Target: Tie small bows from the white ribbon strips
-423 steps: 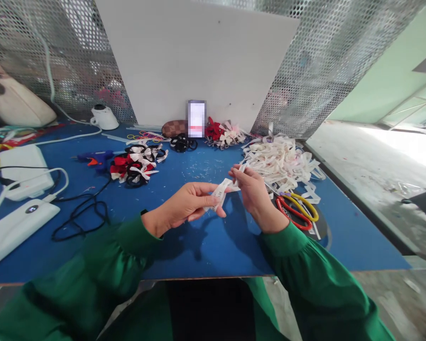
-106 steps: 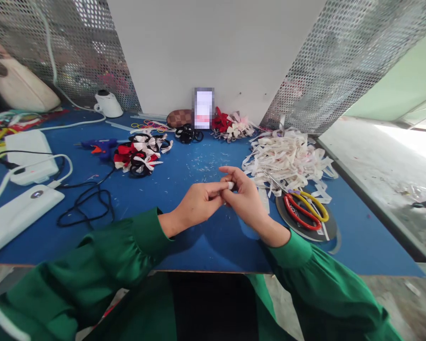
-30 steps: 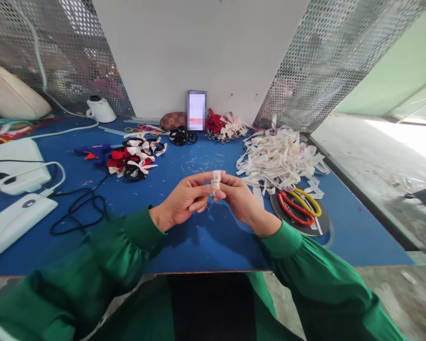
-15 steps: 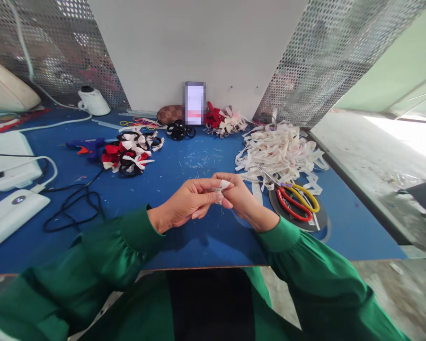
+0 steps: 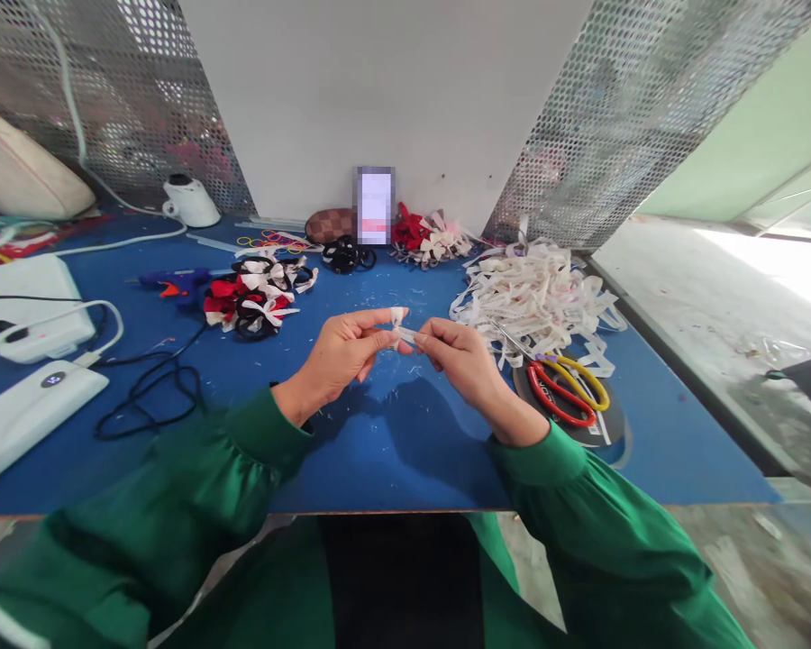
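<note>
In the head view, a narrow white fabric ribbon (image 5: 409, 336) is hanging in the air between your hands, over the blue tabletop (image 5: 378, 469). Your left hand (image 5: 341, 353) is pinching its gathered loop, which is standing crosswise; your right hand (image 5: 463, 356) is clamping a tail. That stretch is running sideways, dipping slightly rightward, so the loop is lying just left of your right grip, nearer your left. Your left index finger is extending behind the loop; your right fingers are curling, thumb pointing left.
</note>
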`<state>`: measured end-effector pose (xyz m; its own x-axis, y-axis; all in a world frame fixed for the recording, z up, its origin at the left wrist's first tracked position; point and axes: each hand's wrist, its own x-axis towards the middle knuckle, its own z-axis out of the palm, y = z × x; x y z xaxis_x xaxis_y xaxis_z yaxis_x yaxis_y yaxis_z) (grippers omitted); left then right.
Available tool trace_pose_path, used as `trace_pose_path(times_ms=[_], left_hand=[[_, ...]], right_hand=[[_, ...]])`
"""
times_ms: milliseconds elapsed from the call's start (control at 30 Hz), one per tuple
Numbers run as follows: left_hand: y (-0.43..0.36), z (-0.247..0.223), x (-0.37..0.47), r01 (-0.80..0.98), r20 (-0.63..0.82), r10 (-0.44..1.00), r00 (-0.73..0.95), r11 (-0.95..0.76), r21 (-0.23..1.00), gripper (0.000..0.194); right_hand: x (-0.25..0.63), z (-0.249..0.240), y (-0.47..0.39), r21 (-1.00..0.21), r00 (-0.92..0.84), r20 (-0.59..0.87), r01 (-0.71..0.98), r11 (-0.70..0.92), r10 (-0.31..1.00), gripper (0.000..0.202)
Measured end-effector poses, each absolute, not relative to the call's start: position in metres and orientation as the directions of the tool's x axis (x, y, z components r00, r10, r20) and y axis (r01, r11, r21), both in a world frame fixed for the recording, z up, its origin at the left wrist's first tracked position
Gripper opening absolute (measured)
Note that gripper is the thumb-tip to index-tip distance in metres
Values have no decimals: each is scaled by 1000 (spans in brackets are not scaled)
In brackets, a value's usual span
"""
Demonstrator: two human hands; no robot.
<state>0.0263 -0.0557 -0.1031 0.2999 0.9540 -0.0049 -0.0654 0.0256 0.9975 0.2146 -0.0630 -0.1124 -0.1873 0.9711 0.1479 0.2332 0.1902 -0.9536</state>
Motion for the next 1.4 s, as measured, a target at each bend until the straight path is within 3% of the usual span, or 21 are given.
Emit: trace_pose_path(times_ms=[167, 333, 500, 633, 700, 767, 900, 1000, 1100, 1200, 1400], left_hand=[[-59, -109, 30, 79, 64, 950, 305, -92, 993, 38], [-65, -117, 35, 104, 143, 941, 308, -183, 978, 33], [-66, -119, 38, 134, 141, 942, 305, -189, 973, 28], [-60, -123, 36, 137, 9, 959, 284, -50, 989, 31], [-58, -122, 34, 94, -69, 956, 285, 44, 995, 36], [-56, -119, 33, 17, -105, 935, 338, 106, 994, 38], [-57, -113, 31, -69, -135, 890, 435, 183, 981, 36], [-57, -111, 31, -83, -165, 858, 487, 233, 969, 58], [-57, -112, 31, -68, -194, 833, 517, 266, 962, 78], [-57, -113, 30, -43, -210, 816, 538, 276, 960, 86], [-56, -114, 28, -1, -237, 784, 574, 291, 957, 88]], right_hand=[[209, -107, -76, -899, -214, 286, 278, 339, 934, 25], [203, -109, -84, -814, -232, 392, 363, 453, 890, 25], [197, -114, -87, -601, -290, 536, 529, 599, 793, 28], [201, -115, -83, -325, -396, 583, 686, 651, 709, 26], [206, -115, -80, -243, -398, 603, 734, 634, 691, 25], [211, -114, -76, -266, -334, 652, 741, 617, 681, 22], [214, -114, -73, -510, -130, 680, 624, 593, 721, 14], [210, -114, -73, -712, -92, 569, 443, 545, 817, 14], [208, -114, -75, -815, -168, 416, 366, 448, 894, 11], [209, -115, -74, -733, -268, 440, 444, 515, 857, 8], [218, -116, -69, -335, -590, 510, 534, 776, 626, 18]])
